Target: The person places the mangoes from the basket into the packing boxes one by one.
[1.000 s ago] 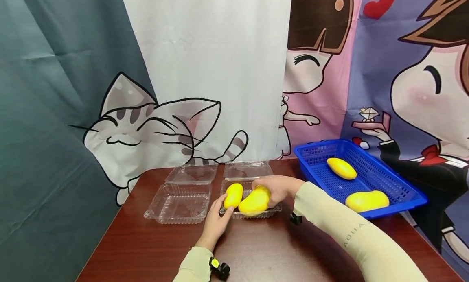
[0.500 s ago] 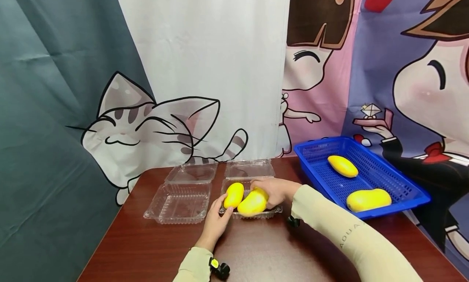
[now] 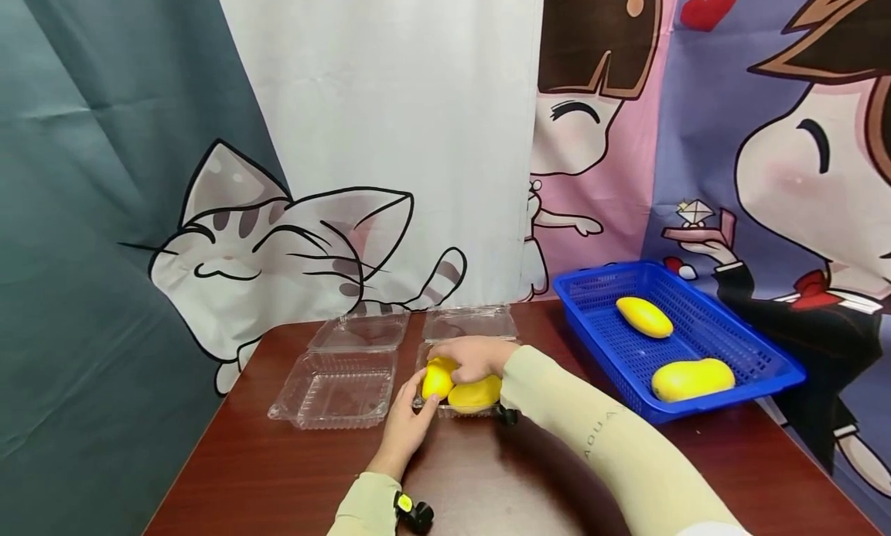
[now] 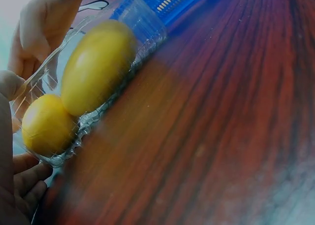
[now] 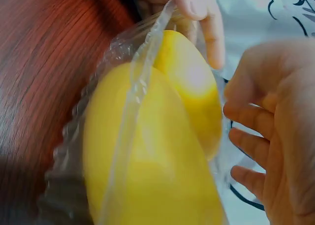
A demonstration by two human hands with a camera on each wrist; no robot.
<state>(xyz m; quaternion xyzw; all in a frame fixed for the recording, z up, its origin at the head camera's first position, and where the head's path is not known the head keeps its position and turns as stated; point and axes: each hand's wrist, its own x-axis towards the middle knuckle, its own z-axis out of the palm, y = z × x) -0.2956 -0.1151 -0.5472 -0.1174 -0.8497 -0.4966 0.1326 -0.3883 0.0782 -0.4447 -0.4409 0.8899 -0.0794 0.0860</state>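
Note:
Two yellow mangoes lie side by side in the right clear plastic clamshell container, the left mango (image 3: 437,383) and the right mango (image 3: 476,395). My left hand (image 3: 406,424) holds that container (image 5: 118,151) at its left front corner, thumb and fingers round the wall beside the left mango. Above the left mango is my right hand (image 3: 480,356), back upward. In the right wrist view its fingers (image 5: 251,141) are loosely bent, a small gap from the mangoes, with nothing in them. The head view hides part of both mangoes behind the right hand and sleeve.
A second clamshell (image 3: 348,397) stands at left, lid folded back. The right container's lid (image 3: 469,322) lies back too. At right a blue plastic basket (image 3: 752,393) holds two mangoes, a far one (image 3: 643,317) and a near one (image 3: 692,379). A printed curtain (image 3: 390,134) hangs behind.
My right hand has let go of the right mango, which now lies lower in the container, and moved left over the left mango. The left hand stays at the container's corner.

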